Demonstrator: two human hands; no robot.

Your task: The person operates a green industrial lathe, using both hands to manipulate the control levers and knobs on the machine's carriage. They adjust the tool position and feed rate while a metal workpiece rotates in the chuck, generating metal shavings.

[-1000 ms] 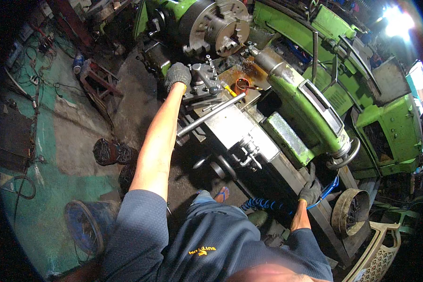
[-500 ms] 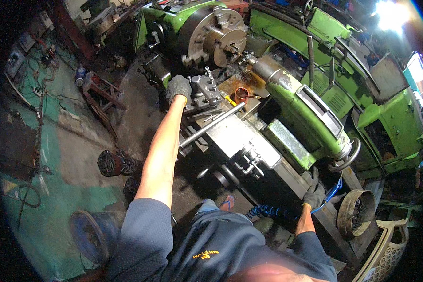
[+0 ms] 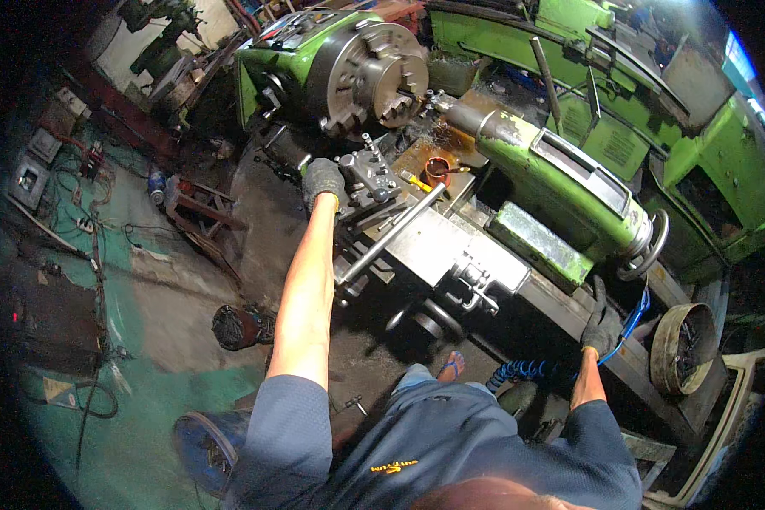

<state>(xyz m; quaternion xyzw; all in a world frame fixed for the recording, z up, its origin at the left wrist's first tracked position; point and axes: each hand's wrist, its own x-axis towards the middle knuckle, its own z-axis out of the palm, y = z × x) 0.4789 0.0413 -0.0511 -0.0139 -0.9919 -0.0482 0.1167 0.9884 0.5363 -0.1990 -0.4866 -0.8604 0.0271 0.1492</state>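
My left hand point(image 3: 323, 180), in a dark grey work glove, is closed beside the tool post point(image 3: 368, 177) of a green metal lathe. Its fingers are hidden, so what it grips cannot be made out. My right hand point(image 3: 603, 327), gloved too, rests on the lathe bed point(image 3: 561, 316) with fingers stretched out, below the tailstock point(image 3: 569, 166). A blue air hose point(image 3: 633, 319) runs right beside it. At the far end, the large round chuck point(image 3: 348, 81) holds a round metal workpiece point(image 3: 391, 85) facing the tailstock's tip.
An orange-brown cup point(image 3: 438, 170) with a brush and a yellow-handled tool point(image 3: 415, 181) sit on the carriage. A long metal bar point(image 3: 391, 234) slants across it. Handwheels point(image 3: 650, 246) project from the machine. A round metal tub point(image 3: 680, 348) stands right; a blue drum point(image 3: 204, 450) lower left.
The whole view has shifted, so most things now sit further right. The chuck's jaws appear at a different angle. Both hands keep their places on the lathe.
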